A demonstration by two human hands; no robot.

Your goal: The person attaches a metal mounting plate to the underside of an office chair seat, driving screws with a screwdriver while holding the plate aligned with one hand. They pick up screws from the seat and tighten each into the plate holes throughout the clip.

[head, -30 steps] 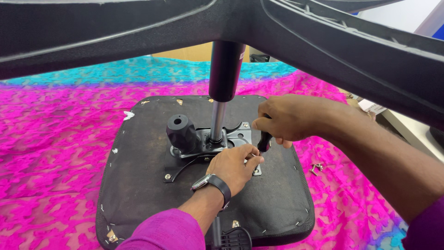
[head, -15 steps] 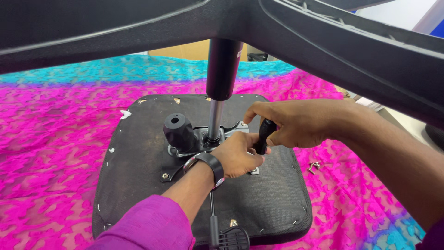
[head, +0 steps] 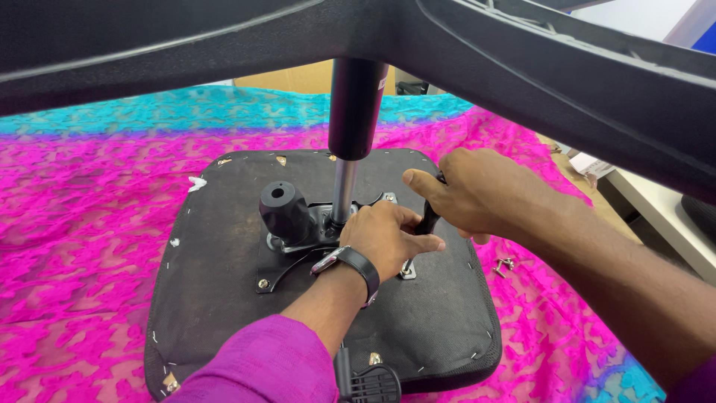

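Note:
An upturned black chair seat (head: 224,298) lies on a pink and blue cloth. A metal mechanism plate with a round black knob (head: 282,209) is fixed at its middle, and a gas cylinder (head: 350,134) rises from it to the chair base overhead. My left hand (head: 388,239), with a watch on the wrist, rests on the mechanism right of the cylinder. My right hand (head: 477,194) grips a black tool handle (head: 428,218) standing on the plate's right side. The tool's tip is hidden behind my left hand.
The black star base legs (head: 567,82) span the top of the view, close above my hands. Loose screws (head: 505,265) lie on the pink cloth (head: 82,246) right of the seat. A black lever handle (head: 373,384) sticks out at the seat's near edge. A white table edge (head: 656,216) lies at right.
My left hand slid up from the seat's near side to the mechanism beside the tool. My right hand stayed on the tool handle.

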